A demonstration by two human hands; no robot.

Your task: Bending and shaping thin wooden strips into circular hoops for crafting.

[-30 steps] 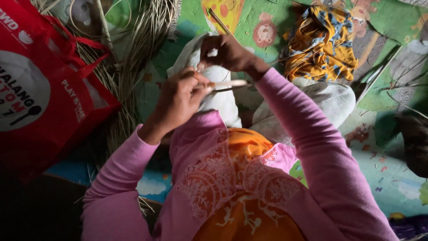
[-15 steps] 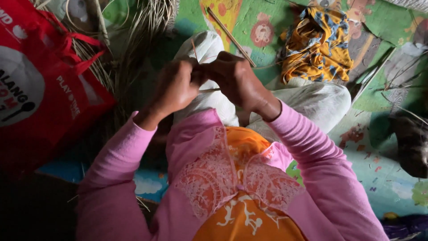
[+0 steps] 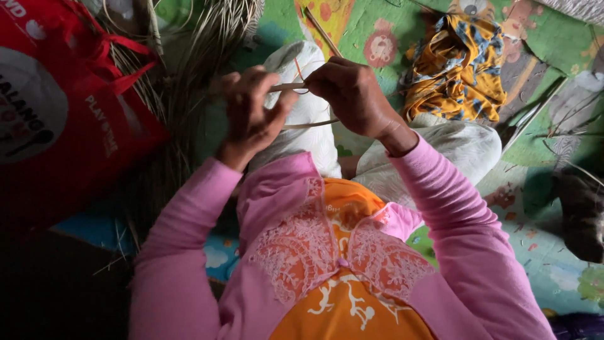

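Between both hands' fingers (image 3: 277, 104), pale strip (image 3: 309, 124) lying roughly left-right.

Both arms in pink sleeves bent and raised before the chest, left hand (image 3: 250, 116) curled, fingers pinched, back toward the camera, right hand (image 3: 352, 94) closed in a loose fist, wrist bent, hands near each other, not touching

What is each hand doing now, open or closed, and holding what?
Left hand: closed, gripping the thin pale strip.
Right hand: closed, pinching the same strip near its upper end.
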